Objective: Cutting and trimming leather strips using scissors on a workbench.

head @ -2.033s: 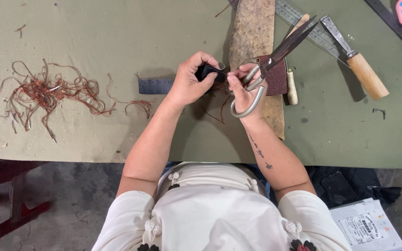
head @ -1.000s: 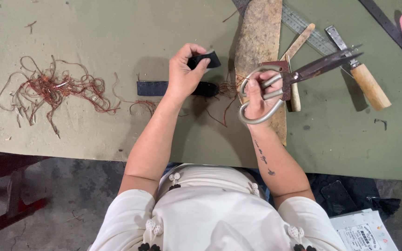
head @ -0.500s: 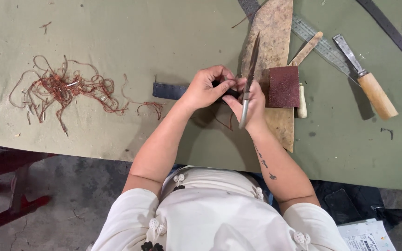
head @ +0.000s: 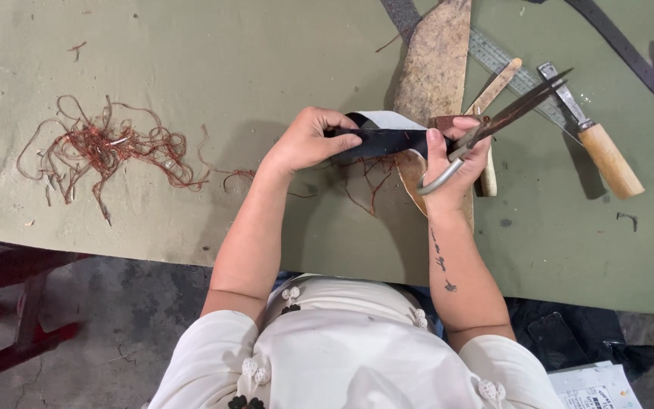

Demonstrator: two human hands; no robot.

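Left hand [head: 308,144] pinching strap [head: 387,141] end; right hand [head: 456,170] clasping strap plus scissors [head: 493,125]. Strap looking limp, light; gripping near edges.

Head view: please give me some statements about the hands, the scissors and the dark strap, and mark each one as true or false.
1. The right hand holds scissors. True.
2. The left hand rests flat on the table, away from the dark strap. False: it grips the dark strap, held between both hands.
3. A tangle of reddish-brown trimmings lies on the green table, on the person's left. True.
4. The wooden-handled knife is in the left hand. False: it lies on the table beyond the right hand.
5. The scissor blades are spread wide. False: they are nearly together.
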